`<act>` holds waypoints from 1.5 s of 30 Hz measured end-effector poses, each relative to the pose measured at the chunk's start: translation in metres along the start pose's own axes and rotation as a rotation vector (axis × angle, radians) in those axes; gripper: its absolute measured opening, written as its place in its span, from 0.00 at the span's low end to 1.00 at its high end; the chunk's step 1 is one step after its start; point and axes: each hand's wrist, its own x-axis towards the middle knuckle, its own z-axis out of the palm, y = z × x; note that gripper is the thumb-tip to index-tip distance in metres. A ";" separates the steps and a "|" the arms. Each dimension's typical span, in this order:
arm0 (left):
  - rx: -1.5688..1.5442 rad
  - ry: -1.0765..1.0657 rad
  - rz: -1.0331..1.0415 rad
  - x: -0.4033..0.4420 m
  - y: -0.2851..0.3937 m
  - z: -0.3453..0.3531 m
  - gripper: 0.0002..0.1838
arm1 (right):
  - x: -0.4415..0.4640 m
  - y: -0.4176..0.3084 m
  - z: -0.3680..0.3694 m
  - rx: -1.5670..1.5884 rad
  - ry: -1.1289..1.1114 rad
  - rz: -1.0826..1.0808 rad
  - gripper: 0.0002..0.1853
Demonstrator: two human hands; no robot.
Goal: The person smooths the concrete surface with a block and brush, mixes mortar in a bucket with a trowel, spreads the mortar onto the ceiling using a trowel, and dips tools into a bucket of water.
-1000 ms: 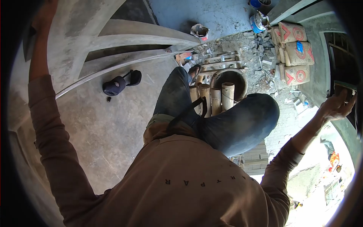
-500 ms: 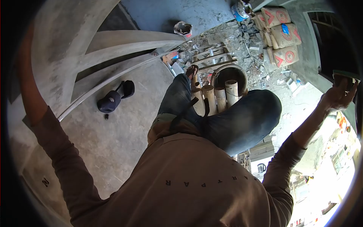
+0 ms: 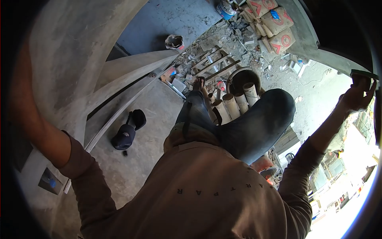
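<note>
The right hand [image 3: 355,97] is clamped on a flat, thin-edged hand tool [image 3: 364,74] near the dark opening [image 3: 338,36]. The left hand is lost at the dark edge; I cannot tell its state. Round bamboo poles [image 3: 232,106] stand by a knee [image 3: 278,103]; at least 3 plump paper sacks [image 3: 281,41] bear red emblems. Upside-down shirt [image 3: 199,215] letters read "RTPAR".
</note>
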 end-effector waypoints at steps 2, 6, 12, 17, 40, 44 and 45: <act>0.033 -0.026 -0.031 -0.002 -0.004 0.002 0.29 | 0.021 -0.004 -0.007 -0.140 0.021 -0.089 0.24; 0.235 -0.188 -0.156 -0.001 -0.006 0.010 0.30 | 0.102 0.081 -0.040 -0.838 -0.057 -0.454 0.22; 0.274 -0.176 -0.080 0.009 -0.025 0.014 0.34 | 0.146 0.121 -0.060 -1.198 0.021 -0.715 0.19; 0.193 -0.092 -0.029 0.008 -0.020 0.011 0.30 | 0.059 -0.034 -0.005 -0.337 0.084 -0.317 0.19; -0.052 0.006 -0.093 0.009 0.013 -0.012 0.26 | -0.094 -0.029 -0.011 0.498 -0.319 0.373 0.36; -0.063 -0.029 -0.119 0.008 0.017 -0.024 0.27 | -0.089 -0.058 -0.013 0.508 -0.120 0.258 0.35; -0.063 -0.028 -0.118 0.006 0.018 -0.023 0.27 | -0.088 -0.062 -0.019 0.582 -0.287 0.397 0.37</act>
